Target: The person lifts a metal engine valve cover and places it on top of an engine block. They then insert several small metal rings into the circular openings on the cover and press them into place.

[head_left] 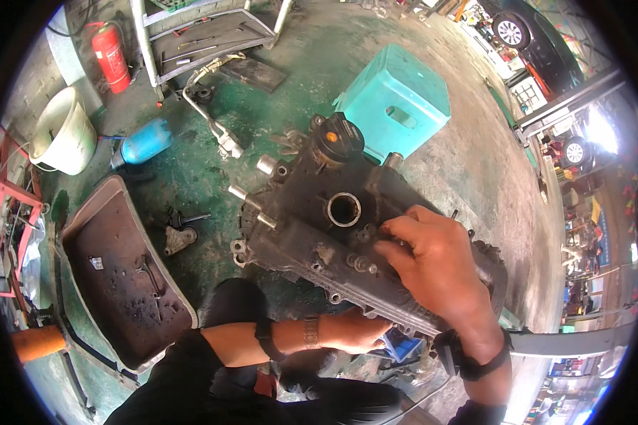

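In front of me stands an engine with a dark, grimy valve cover (294, 237). A black oil filler cap (342, 140) sits at its far end, and a round metal-rimmed opening (344, 210) shows in the middle. My right hand (436, 262) bends over the cover's right part, fingers curled and closed at its top; whatever is in the fingertips is hidden. Beside them a small bolt-like fitting (362, 264) sticks up. My left hand (354, 331) reaches in below the engine's near edge, next to a blue object (402, 348); its fingertips are mostly hidden.
A turquoise plastic stool (404, 99) stands behind the engine. To the left are a brown tray (113, 283) with a wrench-like tool, a blue bottle (147, 140), a pale bucket (67, 134) and a red fire extinguisher (111, 57). A metal pipe (209, 117) lies on the floor.
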Action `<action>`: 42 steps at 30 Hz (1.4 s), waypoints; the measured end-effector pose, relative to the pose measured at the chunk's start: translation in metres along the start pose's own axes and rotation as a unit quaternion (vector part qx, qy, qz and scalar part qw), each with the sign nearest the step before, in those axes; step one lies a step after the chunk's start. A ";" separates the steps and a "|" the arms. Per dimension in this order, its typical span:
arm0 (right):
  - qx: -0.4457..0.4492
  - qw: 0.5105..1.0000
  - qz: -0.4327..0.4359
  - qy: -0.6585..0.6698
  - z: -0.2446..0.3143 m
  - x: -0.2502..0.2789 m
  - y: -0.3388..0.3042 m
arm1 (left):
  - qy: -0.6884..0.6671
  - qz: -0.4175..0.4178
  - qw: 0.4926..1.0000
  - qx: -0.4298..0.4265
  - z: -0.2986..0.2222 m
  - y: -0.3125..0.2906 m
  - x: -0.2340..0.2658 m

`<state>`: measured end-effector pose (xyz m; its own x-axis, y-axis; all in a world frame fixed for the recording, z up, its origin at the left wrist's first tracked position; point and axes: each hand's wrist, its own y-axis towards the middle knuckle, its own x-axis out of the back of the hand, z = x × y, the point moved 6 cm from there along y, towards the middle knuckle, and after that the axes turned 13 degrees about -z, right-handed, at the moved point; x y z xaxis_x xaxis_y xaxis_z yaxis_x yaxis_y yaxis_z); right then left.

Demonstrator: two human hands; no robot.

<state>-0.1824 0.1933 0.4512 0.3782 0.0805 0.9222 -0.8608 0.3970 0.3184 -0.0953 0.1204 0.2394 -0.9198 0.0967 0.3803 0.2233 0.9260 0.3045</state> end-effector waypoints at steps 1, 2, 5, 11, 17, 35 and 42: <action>-0.003 1.000 0.002 -0.013 0.000 -0.002 0.001 | 0.007 0.000 1.000 -0.009 -0.003 0.001 0.001; 0.005 1.000 0.001 -0.020 0.001 -0.003 0.001 | 0.019 -0.012 1.000 -0.020 -0.007 0.002 0.004; 0.014 0.998 0.013 -0.053 0.004 -0.006 0.002 | 0.023 0.063 0.998 0.011 -0.007 0.006 -0.001; 0.023 0.997 0.020 -0.077 0.007 -0.008 -0.001 | 0.088 0.033 0.995 -0.016 -0.003 0.003 -0.003; -0.055 0.996 -0.045 0.060 -0.005 0.008 -0.004 | 0.039 0.111 0.990 0.072 0.009 0.003 -0.001; -0.381 0.847 -0.246 0.278 -0.115 0.101 -0.183 | 0.079 0.046 0.996 0.006 -0.002 0.004 -0.006; -0.325 0.894 -0.206 0.230 -0.103 0.093 -0.174 | 0.070 0.067 0.995 0.019 -0.004 0.006 -0.009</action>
<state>0.0377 0.2258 0.4593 0.8463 0.1137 0.5204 -0.2938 0.9146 0.2779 -0.0844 0.1234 0.2414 -0.8277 0.1706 0.5346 0.3261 0.9215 0.2108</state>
